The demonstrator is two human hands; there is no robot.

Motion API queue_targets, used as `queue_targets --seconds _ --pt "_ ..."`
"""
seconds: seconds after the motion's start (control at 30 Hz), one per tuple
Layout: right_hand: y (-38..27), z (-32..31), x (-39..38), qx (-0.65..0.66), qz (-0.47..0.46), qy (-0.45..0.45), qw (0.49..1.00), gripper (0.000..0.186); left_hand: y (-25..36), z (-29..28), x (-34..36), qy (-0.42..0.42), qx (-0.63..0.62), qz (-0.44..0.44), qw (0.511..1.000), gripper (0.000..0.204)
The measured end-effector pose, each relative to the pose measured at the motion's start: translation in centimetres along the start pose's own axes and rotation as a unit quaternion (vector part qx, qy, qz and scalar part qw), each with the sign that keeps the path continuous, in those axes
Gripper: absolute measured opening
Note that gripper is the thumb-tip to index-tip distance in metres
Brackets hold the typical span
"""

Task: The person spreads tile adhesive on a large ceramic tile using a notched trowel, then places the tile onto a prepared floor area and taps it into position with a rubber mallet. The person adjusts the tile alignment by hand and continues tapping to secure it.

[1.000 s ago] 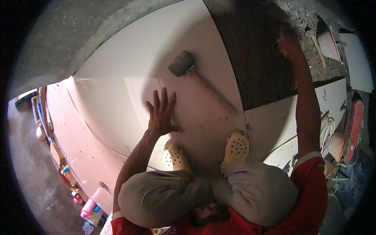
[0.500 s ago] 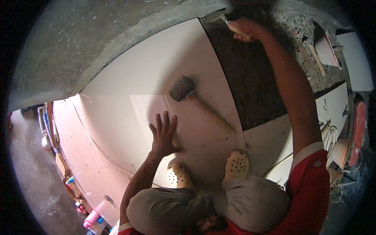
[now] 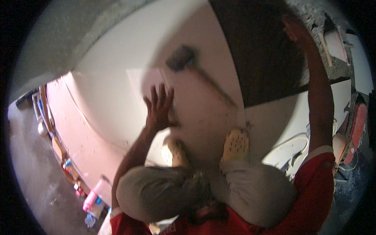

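Note:
My left hand is open, its fingers spread over the large pale tile; whether the palm rests on it I cannot tell. Beyond it a rubber mallet with a black head and wooden handle lies on the tile. My right hand reaches far out at the upper right, above a dark bed of mortar beside the tile's edge. It is blurred and in shadow, its fingers seemingly curled. The pale-handled hand tool it gripped half a second ago is barely distinguishable now.
A concrete wall base borders the tile at the far left. At right are a basin, a wooden stick and a looped pale cable. A pink bottle stands at lower left. My yellow clogs stand on the tiles.
My right hand has swept right and nearer over the mortar. The whole view has shifted, so the mallet appears higher. My left hand stays spread over the tile.

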State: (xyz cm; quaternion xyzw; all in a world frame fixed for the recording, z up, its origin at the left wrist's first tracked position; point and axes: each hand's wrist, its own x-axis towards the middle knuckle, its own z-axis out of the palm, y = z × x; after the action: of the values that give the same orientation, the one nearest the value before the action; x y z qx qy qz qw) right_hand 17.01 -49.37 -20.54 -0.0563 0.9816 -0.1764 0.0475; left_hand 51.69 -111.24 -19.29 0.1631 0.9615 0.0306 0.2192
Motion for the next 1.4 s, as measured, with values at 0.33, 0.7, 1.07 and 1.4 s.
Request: queue_targets --seconds 0.33,0.7,1.07,1.4 --pt "17.7 5.7 -14.7 -0.257 0.192 0.163 0.933 0.060 0.2 -0.1 -0.1 -0.006 -0.009 -0.010 1.000 0.151" --pt "-22.4 13.6 -19.9 0.011 -0.128 -0.034 0.991 0.040 -0.1 0.9 -1.8 0.038 -0.050 -0.009 0.998 0.146" --pt "-27.3 14.0 -19.2 0.107 -0.169 -0.062 0.978 0.037 -0.2 2.5 -2.8 0.040 -0.078 -0.087 0.992 0.136" --pt "-25.3 9.2 -25.5 0.055 -0.166 -0.169 0.970 0.035 -0.6 3.7 -2.7 0.064 -0.040 -0.088 0.993 0.139"
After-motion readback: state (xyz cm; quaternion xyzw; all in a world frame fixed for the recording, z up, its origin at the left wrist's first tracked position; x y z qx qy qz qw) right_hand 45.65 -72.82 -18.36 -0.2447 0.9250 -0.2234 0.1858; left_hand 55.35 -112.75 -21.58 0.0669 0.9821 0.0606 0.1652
